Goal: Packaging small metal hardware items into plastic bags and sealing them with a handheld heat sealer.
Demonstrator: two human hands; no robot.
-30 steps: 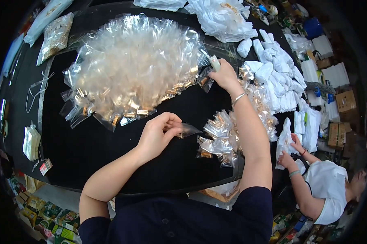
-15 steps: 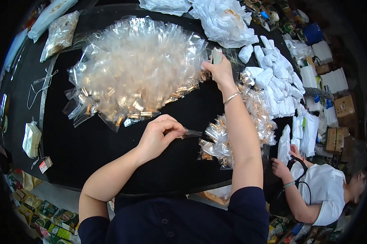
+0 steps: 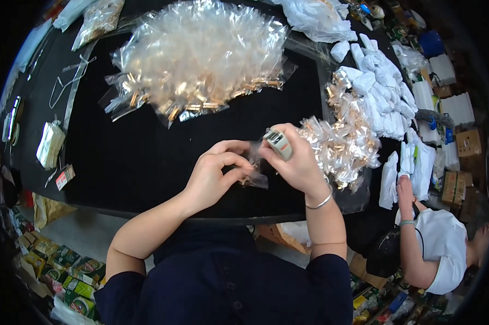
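My left hand [image 3: 214, 172] is closed, its thumb and fingers pinching a small clear plastic bag [image 3: 257, 180] above the black tabletop. Just right of it, my right hand [image 3: 297, 162] grips a small pale grey stapler [image 3: 278, 144], which is tilted beside the bag. What lies between the stapler and the bag is partly hidden by my fingers. Beyond my hands spreads a big heap of clear bags [image 3: 201, 59] with gold-coloured metal pieces at their near ends. To the right of my right hand lies a smaller pile of folded-up bags [image 3: 344, 143] with similar gold pieces.
White wrapped bundles [image 3: 382, 103] are stacked at the right, below a crumpled white plastic bag [image 3: 317, 19]. A bundle of small flat packets [image 3: 50, 145] and a red-and-white box [image 3: 65, 177] lie at left. Another person [image 3: 439, 244] works at the right edge.
My right hand has come nearer with the stapler, from the big heap's right edge to beside my left hand. The view has shifted. The other person's arm now reaches farther forward.
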